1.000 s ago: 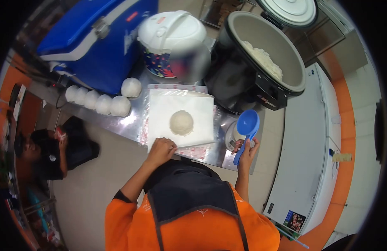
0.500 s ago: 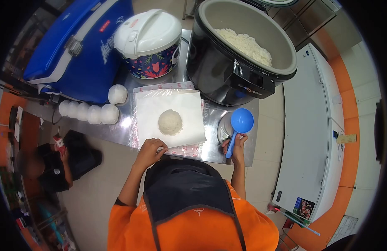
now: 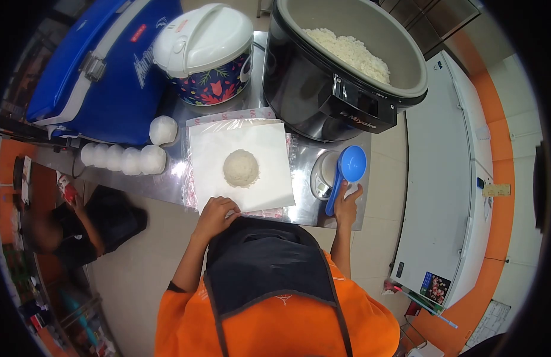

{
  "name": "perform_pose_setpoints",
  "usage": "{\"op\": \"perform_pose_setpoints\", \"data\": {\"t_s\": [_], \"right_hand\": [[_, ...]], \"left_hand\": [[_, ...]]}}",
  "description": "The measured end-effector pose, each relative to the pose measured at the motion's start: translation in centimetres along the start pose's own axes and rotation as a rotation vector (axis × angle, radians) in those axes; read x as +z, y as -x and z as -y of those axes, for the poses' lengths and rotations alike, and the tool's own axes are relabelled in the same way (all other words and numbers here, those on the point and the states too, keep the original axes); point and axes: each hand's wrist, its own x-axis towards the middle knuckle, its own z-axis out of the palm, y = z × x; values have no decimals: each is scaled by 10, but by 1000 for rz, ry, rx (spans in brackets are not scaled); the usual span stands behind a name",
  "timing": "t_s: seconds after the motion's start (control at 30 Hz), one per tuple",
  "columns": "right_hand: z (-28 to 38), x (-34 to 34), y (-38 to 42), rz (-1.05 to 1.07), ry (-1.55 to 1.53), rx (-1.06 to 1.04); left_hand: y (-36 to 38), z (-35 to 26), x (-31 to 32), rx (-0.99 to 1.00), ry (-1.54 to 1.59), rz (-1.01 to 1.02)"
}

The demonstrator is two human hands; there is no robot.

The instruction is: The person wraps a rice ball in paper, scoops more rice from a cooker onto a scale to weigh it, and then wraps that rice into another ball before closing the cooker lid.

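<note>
A rounded mound of cooked rice (image 3: 241, 168) sits in the middle of a white paper sheet (image 3: 210, 140) on a stack of wrapping sheets. My left hand (image 3: 217, 215) is at the sheet's near left edge, fingers curled onto the paper. On the right, a blue scoop (image 3: 353, 164) leans across the small kitchen scale (image 3: 318, 185), its handle pointing toward me. Beside that handle is my right hand (image 3: 347, 206), thumb and index finger spread apart; whether the thumb still touches the handle is hard to see.
A large black rice cooker (image 3: 299, 101) holding cooked rice stands behind the paper. Left of it are a flowered rice warmer (image 3: 210, 86), a blue cooler box (image 3: 102, 101) and several white rounded cups (image 3: 131, 160). A person (image 3: 79, 229) is at far left, a white chest freezer (image 3: 436, 178) at right.
My right hand has loosened its fingers from the scoop handle and opened, and the scoop has shifted slightly right and up. My left hand stays at the paper's edge.
</note>
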Motion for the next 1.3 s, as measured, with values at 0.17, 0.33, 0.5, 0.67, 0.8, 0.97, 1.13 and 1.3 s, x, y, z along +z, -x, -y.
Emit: {"op": "perform_pose_setpoints", "data": {"t_s": [0.17, 0.33, 0.5, 0.67, 0.8, 0.97, 1.13, 1.3], "right_hand": [[-12, -2, -8, -85, 10, -91], [16, -30, 27, -223, -151, -163], [47, -5, 43, 445, -143, -1245], [64, 18, 27, 774, 55, -1226], [67, 25, 19, 907, 100, -1199], [64, 30, 9, 909, 56, -1222], [65, 28, 5, 900, 102, -1226], [68, 24, 11, 896, 64, -1234]], "left_hand": [[0, 3, 3, 5, 16, 1], [1, 3, 3, -24, 37, -9], [2, 7, 4, -7, 0, 9], [6, 11, 9, -3, -16, -47], [6, 12, 11, 19, -47, -32], [7, 11, 13, 28, -36, -32], [7, 10, 13, -16, -8, 0], [6, 2, 7, -41, -23, 3]]}}
